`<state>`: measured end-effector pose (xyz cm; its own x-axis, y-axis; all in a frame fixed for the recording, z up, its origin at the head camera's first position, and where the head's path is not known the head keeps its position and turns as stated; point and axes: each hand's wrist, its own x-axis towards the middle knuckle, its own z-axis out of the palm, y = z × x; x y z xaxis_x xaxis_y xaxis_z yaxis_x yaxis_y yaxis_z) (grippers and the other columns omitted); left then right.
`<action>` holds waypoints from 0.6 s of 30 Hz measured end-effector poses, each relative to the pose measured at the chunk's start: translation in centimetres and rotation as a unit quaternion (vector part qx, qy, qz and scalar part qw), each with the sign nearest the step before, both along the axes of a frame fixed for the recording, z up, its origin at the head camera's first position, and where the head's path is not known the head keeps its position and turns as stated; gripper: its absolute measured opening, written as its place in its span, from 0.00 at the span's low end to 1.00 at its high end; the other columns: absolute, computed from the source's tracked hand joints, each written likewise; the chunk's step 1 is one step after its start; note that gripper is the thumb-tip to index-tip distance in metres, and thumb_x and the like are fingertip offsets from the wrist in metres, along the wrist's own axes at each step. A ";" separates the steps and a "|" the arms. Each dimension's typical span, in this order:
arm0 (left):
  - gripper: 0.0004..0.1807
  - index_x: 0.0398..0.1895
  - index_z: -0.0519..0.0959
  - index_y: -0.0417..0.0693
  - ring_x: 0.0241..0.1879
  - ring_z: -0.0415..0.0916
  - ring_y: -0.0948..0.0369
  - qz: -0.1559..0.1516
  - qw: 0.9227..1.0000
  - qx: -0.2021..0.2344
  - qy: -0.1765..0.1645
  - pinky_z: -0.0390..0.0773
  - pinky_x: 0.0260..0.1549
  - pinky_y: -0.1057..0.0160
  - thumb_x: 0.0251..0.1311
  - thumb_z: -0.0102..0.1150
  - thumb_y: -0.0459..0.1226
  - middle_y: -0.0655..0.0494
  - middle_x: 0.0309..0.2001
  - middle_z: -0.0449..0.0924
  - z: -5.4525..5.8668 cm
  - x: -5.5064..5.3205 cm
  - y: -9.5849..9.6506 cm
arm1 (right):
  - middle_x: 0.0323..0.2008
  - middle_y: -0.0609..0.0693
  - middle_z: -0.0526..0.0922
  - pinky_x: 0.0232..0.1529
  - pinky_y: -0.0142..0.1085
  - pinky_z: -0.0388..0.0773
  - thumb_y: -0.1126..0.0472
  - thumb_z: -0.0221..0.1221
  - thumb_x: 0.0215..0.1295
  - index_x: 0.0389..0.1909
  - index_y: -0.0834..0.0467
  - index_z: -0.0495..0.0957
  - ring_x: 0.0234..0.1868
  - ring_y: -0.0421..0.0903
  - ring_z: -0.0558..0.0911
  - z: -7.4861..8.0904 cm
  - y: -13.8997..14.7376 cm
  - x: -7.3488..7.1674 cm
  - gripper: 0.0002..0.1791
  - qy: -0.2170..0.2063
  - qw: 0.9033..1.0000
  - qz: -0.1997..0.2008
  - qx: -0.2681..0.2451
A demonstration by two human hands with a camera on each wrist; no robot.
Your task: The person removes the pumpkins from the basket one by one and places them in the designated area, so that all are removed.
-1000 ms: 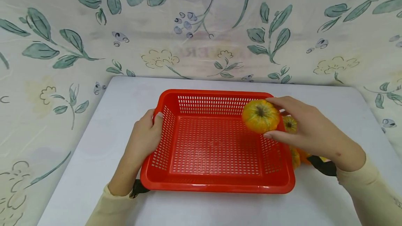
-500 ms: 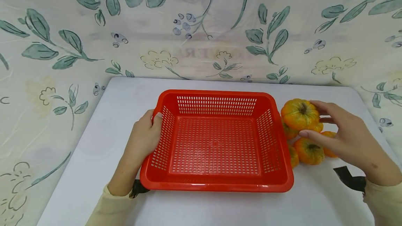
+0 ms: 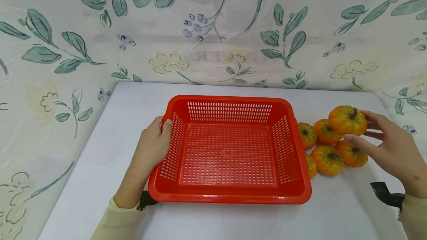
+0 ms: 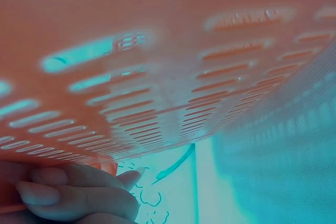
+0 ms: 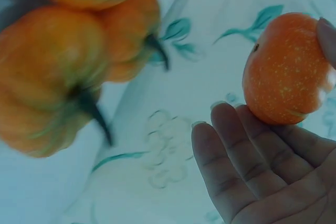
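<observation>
My left hand (image 3: 154,144) grips the left side of a red plastic basket (image 3: 230,199), thumb over the rim. In the left wrist view its curled fingers (image 4: 79,192) show below the slotted basket wall (image 4: 173,98). At the right, my right hand (image 3: 397,147) holds a small orange-yellow pumpkin (image 3: 348,120) between thumb and fingers. The right wrist view shows that pumpkin (image 5: 286,69) between the thumb and the fingertips, some fingers stretched out. Several similar pumpkins (image 3: 328,160) lie on the table just below it, beside the basket; the basket's right rim partly hides some.
The basket holds nothing and takes up the middle of the white table (image 3: 227,221). Behind the table hangs a cloth with a leaf and flower print (image 3: 213,47). A black strap (image 3: 387,195) sticks out at the right wrist.
My right hand has carried the pumpkin from over the basket's right side out to the right, above the other pumpkins, which now show more. The left hand and basket stay nearly still.
</observation>
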<state>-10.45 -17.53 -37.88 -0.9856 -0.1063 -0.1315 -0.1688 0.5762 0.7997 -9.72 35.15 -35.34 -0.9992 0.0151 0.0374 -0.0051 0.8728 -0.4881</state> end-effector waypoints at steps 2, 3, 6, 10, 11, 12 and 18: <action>0.28 0.70 0.67 0.37 0.25 0.85 0.53 0.000 1.000 0.001 0.001 0.87 0.20 0.55 0.82 0.38 0.49 0.36 0.41 0.81 -0.1 0.0 0.0 | 0.65 0.79 0.66 0.52 0.76 0.72 0.49 0.66 0.72 0.78 0.71 0.54 0.58 0.79 0.69 -0.5 0.6 -0.1 0.47 -0.011 1.000 -0.012 -0.002; 0.28 0.70 0.67 0.37 0.25 0.85 0.53 0.000 1.000 0.001 0.001 0.87 0.20 0.55 0.82 0.39 0.49 0.36 0.42 0.81 -0.1 0.0 0.0 | 0.65 0.79 0.65 0.52 0.76 0.72 0.48 0.66 0.73 0.78 0.71 0.53 0.58 0.79 0.69 -0.7 0.9 -0.2 0.48 -0.015 1.000 -0.017 -0.002; 0.28 0.70 0.67 0.37 0.25 0.85 0.52 0.000 1.000 0.001 0.003 0.87 0.20 0.55 0.82 0.39 0.49 0.36 0.42 0.81 -0.1 0.0 0.0 | 0.65 0.80 0.64 0.51 0.76 0.72 0.47 0.64 0.74 0.78 0.72 0.51 0.58 0.80 0.69 -1.3 1.6 -0.3 0.49 -0.026 0.999 -0.031 -0.005; 0.28 0.70 0.67 0.37 0.25 0.85 0.52 0.000 1.000 0.003 0.005 0.87 0.20 0.54 0.82 0.39 0.49 0.36 0.42 0.81 -0.2 0.0 0.0 | 0.66 0.82 0.63 0.51 0.75 0.72 0.47 0.62 0.76 0.78 0.73 0.50 0.58 0.82 0.69 -2.1 2.5 -0.5 0.48 -0.033 0.998 -0.048 -0.008; 0.28 0.70 0.67 0.37 0.25 0.85 0.52 0.000 1.000 0.002 0.006 0.87 0.20 0.54 0.82 0.39 0.49 0.36 0.42 0.81 -0.3 0.0 0.0 | 0.66 0.82 0.62 0.51 0.75 0.72 0.47 0.62 0.76 0.79 0.73 0.49 0.58 0.82 0.69 -2.3 2.7 -0.5 0.49 -0.036 0.998 -0.053 -0.010; 0.28 0.71 0.67 0.37 0.25 0.85 0.52 -0.001 1.000 0.002 0.007 0.87 0.20 0.54 0.82 0.39 0.49 0.36 0.42 0.81 -0.3 0.0 0.0 | 0.66 0.83 0.62 0.51 0.75 0.73 0.46 0.61 0.76 0.79 0.73 0.48 0.58 0.82 0.69 -2.5 2.9 -0.6 0.49 -0.039 0.997 -0.059 -0.012; 0.29 0.72 0.66 0.36 0.24 0.85 0.52 -0.003 1.000 -0.001 0.012 0.87 0.19 0.54 0.82 0.39 0.48 0.35 0.42 0.81 -0.4 -0.1 0.0 | 0.70 0.83 0.57 0.52 0.75 0.72 0.42 0.58 0.78 0.79 0.74 0.45 0.59 0.83 0.67 -3.3 4.0 -0.8 0.50 -0.062 0.995 -0.082 -0.020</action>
